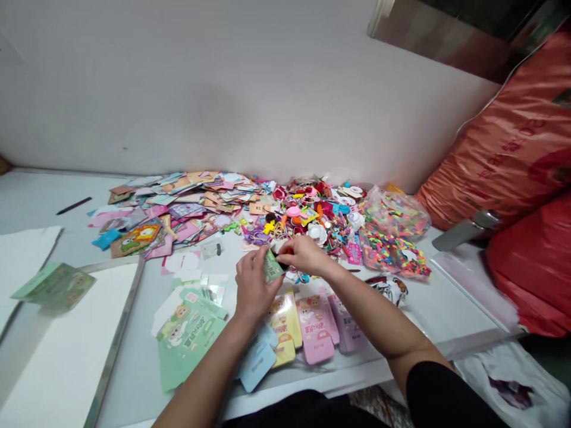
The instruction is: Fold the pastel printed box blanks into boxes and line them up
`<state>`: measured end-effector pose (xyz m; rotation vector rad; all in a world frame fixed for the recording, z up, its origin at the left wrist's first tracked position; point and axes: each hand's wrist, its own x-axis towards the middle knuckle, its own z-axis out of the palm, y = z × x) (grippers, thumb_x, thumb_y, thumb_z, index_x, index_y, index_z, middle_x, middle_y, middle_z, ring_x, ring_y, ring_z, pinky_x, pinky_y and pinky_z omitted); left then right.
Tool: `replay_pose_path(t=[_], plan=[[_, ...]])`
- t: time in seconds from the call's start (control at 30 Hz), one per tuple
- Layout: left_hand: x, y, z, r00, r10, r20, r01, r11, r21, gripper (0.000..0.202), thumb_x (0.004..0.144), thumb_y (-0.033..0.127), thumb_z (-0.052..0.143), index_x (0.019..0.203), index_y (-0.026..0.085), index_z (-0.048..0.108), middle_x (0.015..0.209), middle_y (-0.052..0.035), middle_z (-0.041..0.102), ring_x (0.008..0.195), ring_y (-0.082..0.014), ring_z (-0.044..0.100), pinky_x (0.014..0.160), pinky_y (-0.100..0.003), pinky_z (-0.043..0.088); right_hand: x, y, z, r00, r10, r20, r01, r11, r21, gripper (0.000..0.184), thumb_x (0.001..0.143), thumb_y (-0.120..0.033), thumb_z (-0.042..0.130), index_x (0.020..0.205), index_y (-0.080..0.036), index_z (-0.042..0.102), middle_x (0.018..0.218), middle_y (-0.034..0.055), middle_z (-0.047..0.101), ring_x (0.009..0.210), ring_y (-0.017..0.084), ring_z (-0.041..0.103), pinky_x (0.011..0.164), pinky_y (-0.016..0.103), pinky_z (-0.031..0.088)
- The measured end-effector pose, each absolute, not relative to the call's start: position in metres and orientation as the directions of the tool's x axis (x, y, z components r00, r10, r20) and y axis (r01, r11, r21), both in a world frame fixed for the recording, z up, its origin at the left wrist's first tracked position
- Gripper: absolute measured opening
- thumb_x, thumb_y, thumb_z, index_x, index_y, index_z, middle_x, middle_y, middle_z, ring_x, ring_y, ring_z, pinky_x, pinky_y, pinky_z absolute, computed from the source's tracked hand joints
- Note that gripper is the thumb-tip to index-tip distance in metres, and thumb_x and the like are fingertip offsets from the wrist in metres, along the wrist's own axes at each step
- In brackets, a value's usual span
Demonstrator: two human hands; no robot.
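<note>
1. I see a white wall [214, 89] behind the table [35, 196].
2. To my right, an orange sack [499, 148] rests against the wall, above a red sack [530, 267].
3. Lower right, I see a white bag [508, 380] below the table's edge.

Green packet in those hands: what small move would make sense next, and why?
Probably lay the green packet, gripped by the left hand with the right hand at its edge, onto the green packets: the pink, yellow and blue packets seem grouped by colour.
</note>
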<state>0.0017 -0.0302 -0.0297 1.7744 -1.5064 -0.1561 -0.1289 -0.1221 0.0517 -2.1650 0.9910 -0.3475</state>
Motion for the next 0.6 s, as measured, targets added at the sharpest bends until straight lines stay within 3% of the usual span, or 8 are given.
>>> replay_pose_path(t=[0.07,0.17,0.27,0.33,0.43,0.6], plan=[[0.000,-0.027,-0.031,0.293,-0.881,0.372,-0.789,-0.003,0.615,0.064,0.073,0.038,0.063,0.131,0.025,0.040,0.122,-0.0120,0.050,0.118,-0.0309,0.043,0.097,-0.047,0.035,-0.127,-0.117,0.048,0.668,-0.740,-0.078,-0.548,-0.418,-0.725,0.005,0.077,-0.017,0.061,0.077,-0.014,0.065,0.062,-0.0011,0.062,0.058,0.010,0.056,0.056,0.020,0.039],[-0.001,-0.025,-0.033,0.293,-0.883,0.368,-0.777,0.005,0.630,0.063,0.073,0.039,0.063,0.130,0.022,0.040,0.119,-0.0118,0.052,0.115,-0.0297,0.046,0.097,-0.045,0.035,-0.129,-0.113,0.047,0.642,-0.751,-0.154,-0.435,-0.191,-0.880,0.010,0.083,-0.016,0.053,0.092,-0.016,0.057,0.062,-0.0024,0.062,0.055,0.011,0.060,0.055,0.020,0.044],[-0.002,-0.025,-0.035,0.283,-0.877,0.389,-0.778,0.027,0.628,0.064,0.072,0.038,0.063,0.129,0.020,0.040,0.118,-0.0121,0.053,0.114,-0.0292,0.046,0.098,-0.044,0.035,-0.133,-0.110,0.046,0.571,-0.806,-0.156,-0.312,-0.038,-0.949,0.014,0.084,-0.020,0.051,0.098,-0.018,0.050,0.060,-0.0041,0.060,0.046,0.012,0.057,0.047,0.021,0.044],[-0.005,-0.025,-0.034,0.276,-0.871,0.406,-0.789,0.037,0.614,0.065,0.073,0.039,0.063,0.129,0.019,0.039,0.119,-0.0126,0.052,0.115,-0.0295,0.046,0.098,-0.045,0.034,-0.134,-0.106,0.043,0.507,-0.858,-0.086,-0.304,-0.085,-0.949,0.013,0.082,-0.024,0.056,0.093,-0.018,0.054,0.064,-0.0028,0.061,0.048,0.012,0.057,0.047,0.021,0.043],[-0.009,-0.022,-0.033,0.264,-0.864,0.429,-0.804,0.049,0.593,0.064,0.074,0.038,0.062,0.130,0.019,0.038,0.119,-0.0132,0.051,0.115,-0.0296,0.045,0.099,-0.045,0.034,-0.131,-0.095,0.032,0.442,-0.894,0.068,-0.385,-0.257,-0.886,0.012,0.082,-0.029,0.057,0.080,-0.018,0.062,0.075,0.0005,0.066,0.066,0.013,0.062,0.061,0.021,0.046],[-0.013,-0.017,-0.035,0.242,-0.849,0.469,-0.830,0.069,0.554,0.060,0.074,0.034,0.060,0.128,0.019,0.040,0.122,-0.0132,0.049,0.117,-0.0300,0.044,0.100,-0.045,0.033,-0.126,-0.077,0.017,0.385,-0.914,0.126,-0.535,-0.333,-0.777,0.015,0.085,-0.027,0.054,0.093,-0.020,0.065,0.083,0.0007,0.069,0.076,0.013,0.062,0.070,0.020,0.043]])
